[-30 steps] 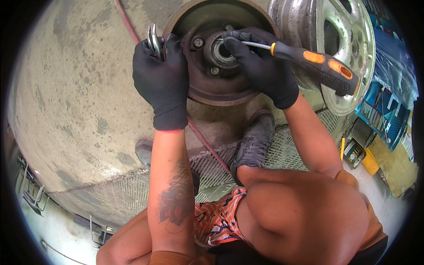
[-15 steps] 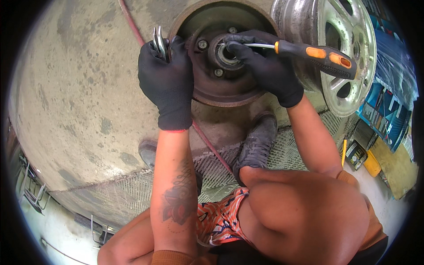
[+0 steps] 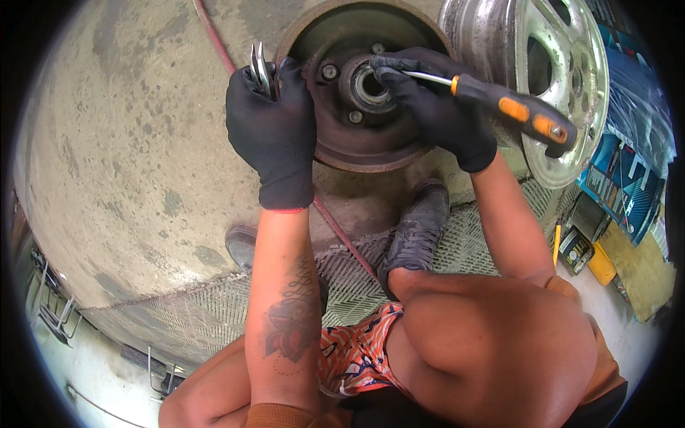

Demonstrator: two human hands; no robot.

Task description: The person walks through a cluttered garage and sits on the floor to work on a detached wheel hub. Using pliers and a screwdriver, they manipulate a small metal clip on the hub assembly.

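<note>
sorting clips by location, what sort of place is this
Probably a vehicle repair workshop: there's what looks like a rusty brake drum, a bare metal wheel rim beside it, and a screwdriver in the gloved right hand.

Your left hand (image 3: 272, 121) hides the lower part of the pronged metal tool (image 3: 261, 70), so you can't see its grips. Your right hand (image 3: 449, 107) covers the tip of the screwdriver (image 3: 492, 98) and part of the rusty drum (image 3: 339, 139). The top edge crops the wheel (image 3: 559, 84) and the red hose (image 3: 216, 39); your left forearm (image 3: 282, 285) covers much of one shoe (image 3: 241, 246).
</note>
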